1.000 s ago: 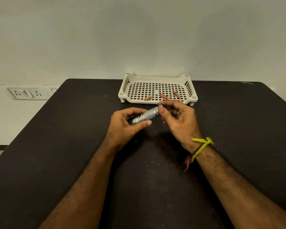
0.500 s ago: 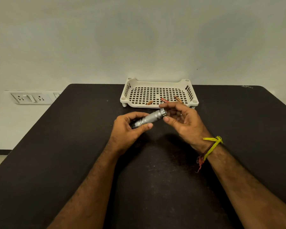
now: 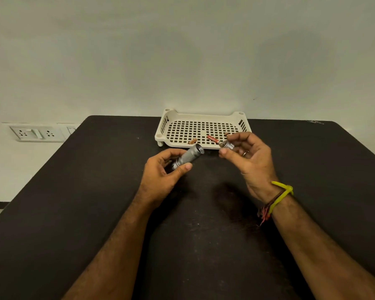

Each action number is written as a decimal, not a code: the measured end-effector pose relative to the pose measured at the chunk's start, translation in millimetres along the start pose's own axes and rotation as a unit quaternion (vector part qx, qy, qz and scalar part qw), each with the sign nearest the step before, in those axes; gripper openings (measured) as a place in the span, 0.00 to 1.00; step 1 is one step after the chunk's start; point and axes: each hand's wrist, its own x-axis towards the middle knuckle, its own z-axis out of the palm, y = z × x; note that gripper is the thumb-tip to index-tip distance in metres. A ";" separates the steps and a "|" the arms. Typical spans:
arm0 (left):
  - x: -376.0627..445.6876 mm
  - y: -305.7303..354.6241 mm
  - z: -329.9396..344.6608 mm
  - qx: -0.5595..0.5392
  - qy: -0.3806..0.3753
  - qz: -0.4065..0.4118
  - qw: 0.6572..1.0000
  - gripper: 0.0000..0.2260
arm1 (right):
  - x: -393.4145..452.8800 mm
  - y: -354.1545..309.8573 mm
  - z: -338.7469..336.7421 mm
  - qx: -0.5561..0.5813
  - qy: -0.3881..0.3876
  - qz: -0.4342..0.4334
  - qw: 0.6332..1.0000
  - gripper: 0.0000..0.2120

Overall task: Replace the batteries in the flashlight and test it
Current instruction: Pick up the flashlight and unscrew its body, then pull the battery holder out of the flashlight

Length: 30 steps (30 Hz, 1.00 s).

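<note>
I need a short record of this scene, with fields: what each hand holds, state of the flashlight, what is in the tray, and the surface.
left hand: grips the flashlight body
right hand: pinches the end cap
flashlight: cap off, body's open end toward the tray
tray: white, perforated, at the table's far edge; three batteries in it, one red, one at its left, one partly hidden by the right hand
table: dark
</note>
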 end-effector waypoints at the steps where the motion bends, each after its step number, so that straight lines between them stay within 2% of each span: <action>1: 0.1 0.6 -1.5 -0.007 0.002 -0.002 1.000 0.14 | -2.5 5.3 0.3 -0.018 0.014 0.013 1.000 0.15; 5: 0.0 3.4 -2.5 -0.028 0.001 0.000 1.000 0.17 | -9.5 22.2 -6.4 -0.177 0.042 0.036 0.983 0.17; 8: -1.4 2.9 -0.8 -0.030 -0.003 -0.017 0.999 0.18 | -9.9 25.1 -9.7 -0.278 0.094 0.028 0.956 0.08; 15: -0.3 2.1 0.4 -0.016 -0.009 -0.027 0.999 0.18 | -11.9 27.9 -11.8 -0.374 0.117 0.034 0.920 0.12; 20: 1.6 -1.4 -1.3 -0.023 -0.004 -0.034 0.999 0.19 | -10.5 31.3 -15.0 -0.368 0.103 0.056 0.922 0.19; 24: 2.4 -2.1 -1.7 -0.014 0.000 -0.018 1.000 0.18 | -9.9 31.8 -12.6 -0.361 0.104 0.034 0.926 0.25; 26: 1.3 -0.5 -0.9 -0.010 0.001 -0.001 1.000 0.17 | -11.8 27.0 -8.9 -0.317 0.142 -0.041 0.937 0.20; 28: -0.3 1.8 -1.1 -0.026 0.006 0.013 1.000 0.17 | -16.1 20.7 -0.7 -0.217 0.159 -0.114 0.956 0.11; 30: -1.4 3.2 -2.2 -0.033 0.018 0.026 0.999 0.16 | -22.3 16.5 13.2 -0.098 0.123 -0.101 0.982 0.04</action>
